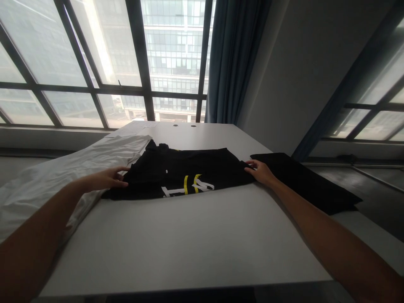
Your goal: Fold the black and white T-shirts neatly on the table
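A black T-shirt (189,162) with a white and yellow print lies across the white table, partly folded over. At its left end my left hand (110,179) grips the cloth, with thumb and fingers at the edge. My right hand (261,172) pinches the T-shirt's right end between thumb and fingers. The fingertips of both hands are partly hidden by the dark fabric. The print faces up near the front edge of the shirt.
Crumpled white cloth (78,162) covers the left side of the white table (195,244). A flat black piece of cloth (303,181) lies on the right, beyond my right forearm. Windows and a blue curtain (235,63) stand behind the table.
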Tool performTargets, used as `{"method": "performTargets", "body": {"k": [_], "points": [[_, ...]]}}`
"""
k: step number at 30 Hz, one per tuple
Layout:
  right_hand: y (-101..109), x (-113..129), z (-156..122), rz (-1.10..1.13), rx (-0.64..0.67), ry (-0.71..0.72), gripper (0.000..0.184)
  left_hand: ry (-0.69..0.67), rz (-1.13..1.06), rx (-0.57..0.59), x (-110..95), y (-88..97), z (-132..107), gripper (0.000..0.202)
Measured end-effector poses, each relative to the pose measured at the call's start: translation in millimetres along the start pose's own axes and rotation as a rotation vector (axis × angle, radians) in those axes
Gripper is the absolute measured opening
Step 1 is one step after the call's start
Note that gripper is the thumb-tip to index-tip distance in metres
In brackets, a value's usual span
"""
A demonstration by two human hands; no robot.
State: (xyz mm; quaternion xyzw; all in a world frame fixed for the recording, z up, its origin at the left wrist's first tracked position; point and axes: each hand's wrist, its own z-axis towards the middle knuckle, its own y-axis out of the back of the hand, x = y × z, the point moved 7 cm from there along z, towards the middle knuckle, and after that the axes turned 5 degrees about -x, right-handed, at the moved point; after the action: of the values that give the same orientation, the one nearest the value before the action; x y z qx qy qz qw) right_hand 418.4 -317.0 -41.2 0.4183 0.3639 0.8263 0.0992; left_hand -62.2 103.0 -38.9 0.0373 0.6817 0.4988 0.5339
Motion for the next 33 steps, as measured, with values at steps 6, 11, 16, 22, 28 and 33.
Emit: {"method": "performTargets", "body": {"k": [6, 11, 16, 22, 28, 33], "points": [[0, 12, -6, -0.244, 0.048, 0.033, 0.037, -0.074, -0.13, -0.113, -28, 5.6, 12, 0.079], [0, 59, -17, -0.658, 0.002, 0.128, 0.054, 0.079, -0.151, -0.015, -30, -1.4, 7, 0.083], [-58, 159, -24, -0.496, 0.16, 0.372, 0.034, -0.016, -0.145, -0.1, -42, -3.7, 9, 0.077], [-172, 280, -42, -0.086, 0.584, 0.491, 0.036, -0.212, -0.229, -0.195, -48, -6.6, 14, 0.069], [-237, 325, -37, -0.117, 0.594, 0.476, 0.046, -0.231, -0.246, -0.291, -46, 1.7, 12, 0.055], [-237, 318, -18, -0.096, 0.579, 0.418, 0.022, -0.209, -0.176, -0.335, -46, 0.0, 13, 0.043]]}}
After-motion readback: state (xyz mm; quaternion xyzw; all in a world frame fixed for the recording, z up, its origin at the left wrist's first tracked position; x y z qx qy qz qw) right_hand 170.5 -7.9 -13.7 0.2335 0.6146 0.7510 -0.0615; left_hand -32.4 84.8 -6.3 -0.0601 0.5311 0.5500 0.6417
